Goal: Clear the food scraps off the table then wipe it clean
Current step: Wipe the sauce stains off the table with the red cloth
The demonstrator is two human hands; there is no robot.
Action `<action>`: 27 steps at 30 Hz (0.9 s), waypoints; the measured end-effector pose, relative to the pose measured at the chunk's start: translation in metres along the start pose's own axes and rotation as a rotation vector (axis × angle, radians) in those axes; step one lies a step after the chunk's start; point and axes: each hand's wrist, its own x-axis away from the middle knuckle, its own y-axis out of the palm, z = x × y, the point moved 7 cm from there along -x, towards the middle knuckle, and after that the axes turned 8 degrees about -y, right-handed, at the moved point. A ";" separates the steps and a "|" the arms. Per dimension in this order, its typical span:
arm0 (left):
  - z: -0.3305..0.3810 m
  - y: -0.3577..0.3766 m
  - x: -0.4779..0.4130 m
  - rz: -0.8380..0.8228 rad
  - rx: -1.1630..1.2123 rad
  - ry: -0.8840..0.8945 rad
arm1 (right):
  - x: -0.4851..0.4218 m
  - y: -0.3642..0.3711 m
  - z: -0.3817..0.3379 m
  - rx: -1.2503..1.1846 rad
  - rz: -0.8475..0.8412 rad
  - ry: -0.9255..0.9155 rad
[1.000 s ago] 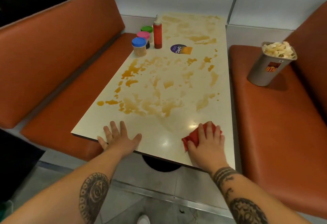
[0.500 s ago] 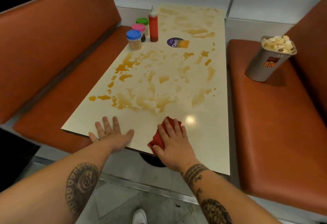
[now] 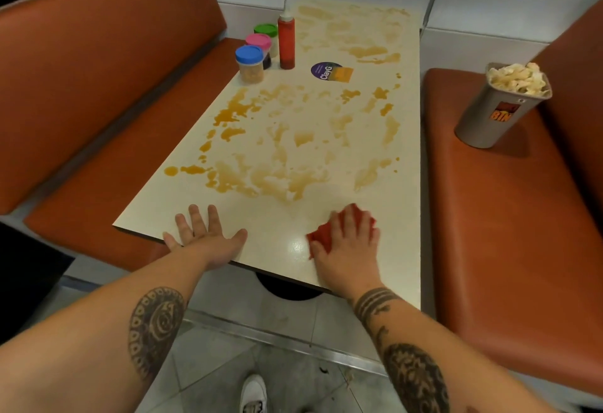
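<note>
Cloth (image 3: 321,239), red, bunched with no clear long axis, lies by the table (image 3: 401,249)'s near edge under my flat, pressing right hand (image 3: 350,246); left hand (image 3: 208,239) flat, fingers spread, near-left corner. Sticker (image 3: 329,71) reads ClayG, bin (image 3: 489,119) reads BIN

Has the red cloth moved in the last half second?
Yes: the red cloth under the right hand slid right, toward the table's right edge.

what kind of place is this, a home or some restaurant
Probably a casual restaurant booth: orange padded benches flank a narrow table, a red sauce bottle and lidded jars stand at its wall end, and a branded sticker lies on top.
</note>
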 end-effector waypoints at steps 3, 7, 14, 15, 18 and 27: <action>0.000 0.000 0.000 -0.007 -0.007 0.006 | 0.029 0.008 -0.022 -0.025 -0.046 -0.226; 0.000 0.001 0.002 -0.011 -0.003 -0.004 | 0.038 0.003 0.029 -0.010 -0.023 -0.163; 0.005 -0.002 0.004 -0.015 0.001 -0.005 | 0.007 -0.003 0.059 -0.039 0.045 0.233; 0.006 -0.002 0.004 -0.012 0.000 -0.006 | 0.004 -0.003 0.045 -0.042 0.048 0.230; 0.003 -0.001 0.001 0.000 0.007 -0.014 | 0.003 0.007 -0.008 -0.040 0.016 0.037; -0.004 -0.012 0.005 0.046 0.214 0.021 | 0.048 -0.005 -0.067 -0.884 -0.200 -0.106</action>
